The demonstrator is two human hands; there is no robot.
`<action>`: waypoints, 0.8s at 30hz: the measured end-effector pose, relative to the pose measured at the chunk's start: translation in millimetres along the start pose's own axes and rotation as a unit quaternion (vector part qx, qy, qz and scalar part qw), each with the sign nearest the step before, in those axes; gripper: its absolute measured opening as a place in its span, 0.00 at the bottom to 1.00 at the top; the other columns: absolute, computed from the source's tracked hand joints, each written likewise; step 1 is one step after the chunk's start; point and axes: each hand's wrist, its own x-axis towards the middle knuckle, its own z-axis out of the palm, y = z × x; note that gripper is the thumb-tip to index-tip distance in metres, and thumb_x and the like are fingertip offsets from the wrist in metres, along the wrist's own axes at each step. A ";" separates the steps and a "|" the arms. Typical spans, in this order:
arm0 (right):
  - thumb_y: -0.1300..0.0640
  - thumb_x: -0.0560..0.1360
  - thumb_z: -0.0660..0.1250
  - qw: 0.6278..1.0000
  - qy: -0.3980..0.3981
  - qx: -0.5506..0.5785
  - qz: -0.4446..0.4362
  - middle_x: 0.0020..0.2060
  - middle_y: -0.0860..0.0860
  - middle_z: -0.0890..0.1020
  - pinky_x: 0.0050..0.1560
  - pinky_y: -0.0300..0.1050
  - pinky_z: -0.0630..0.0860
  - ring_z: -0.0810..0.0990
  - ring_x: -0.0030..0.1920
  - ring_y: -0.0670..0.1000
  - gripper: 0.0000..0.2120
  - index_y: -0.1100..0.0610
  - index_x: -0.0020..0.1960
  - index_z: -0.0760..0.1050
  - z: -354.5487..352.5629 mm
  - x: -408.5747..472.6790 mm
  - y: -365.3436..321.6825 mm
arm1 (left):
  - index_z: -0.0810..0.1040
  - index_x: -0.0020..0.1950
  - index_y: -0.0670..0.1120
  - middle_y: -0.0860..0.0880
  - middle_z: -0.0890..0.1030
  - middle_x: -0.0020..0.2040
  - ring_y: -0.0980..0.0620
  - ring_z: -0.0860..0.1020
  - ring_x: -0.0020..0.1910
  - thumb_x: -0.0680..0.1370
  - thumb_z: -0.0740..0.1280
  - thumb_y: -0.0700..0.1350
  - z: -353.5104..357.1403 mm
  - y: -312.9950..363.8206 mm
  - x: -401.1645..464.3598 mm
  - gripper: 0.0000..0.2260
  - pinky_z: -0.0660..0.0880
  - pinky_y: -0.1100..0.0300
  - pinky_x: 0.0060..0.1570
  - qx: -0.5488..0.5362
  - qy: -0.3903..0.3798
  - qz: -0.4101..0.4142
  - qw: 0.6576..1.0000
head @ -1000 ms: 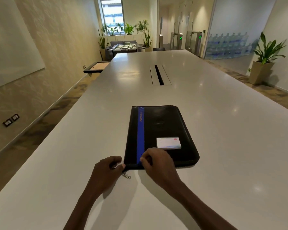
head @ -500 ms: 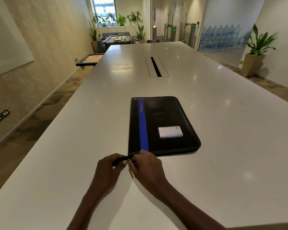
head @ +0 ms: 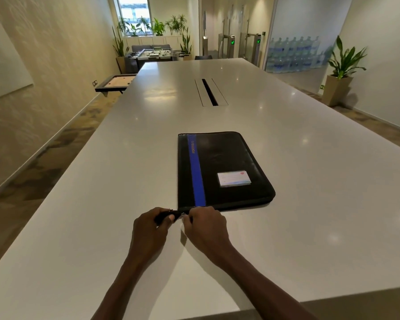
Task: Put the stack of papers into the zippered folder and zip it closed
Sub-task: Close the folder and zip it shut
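Fingers of the left hand (head: 151,227) grip the folder's (head: 219,167) near-left corner tab; the right hand (head: 204,224) pinches the zipper pull (head: 183,214) there. Folder lies flat on the table (head: 310,204) — brace the corner, pull steadily along the track.

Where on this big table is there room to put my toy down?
Bare table lies right of the black folder, left of it, and between it and the slot. It is crowded at the folder's near corner, where left hand and right hand meet.

I read "PORTFOLIO" on the folder's (head: 219,167) blue stripe (head: 198,176) | white card (head: 234,178): print too small for me to read.
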 end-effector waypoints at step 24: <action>0.52 0.82 0.56 0.993 -0.011 -0.115 -0.021 0.33 0.51 0.74 0.38 0.41 0.66 0.72 0.34 0.49 0.15 0.57 0.43 0.76 -17.3 -0.1 32.6 | 0.83 0.58 0.41 0.43 0.86 0.45 0.42 0.82 0.38 0.73 0.74 0.42 19.9 23.2 11.6 0.14 0.77 0.55 0.31 0.277 -0.042 0.184 0.942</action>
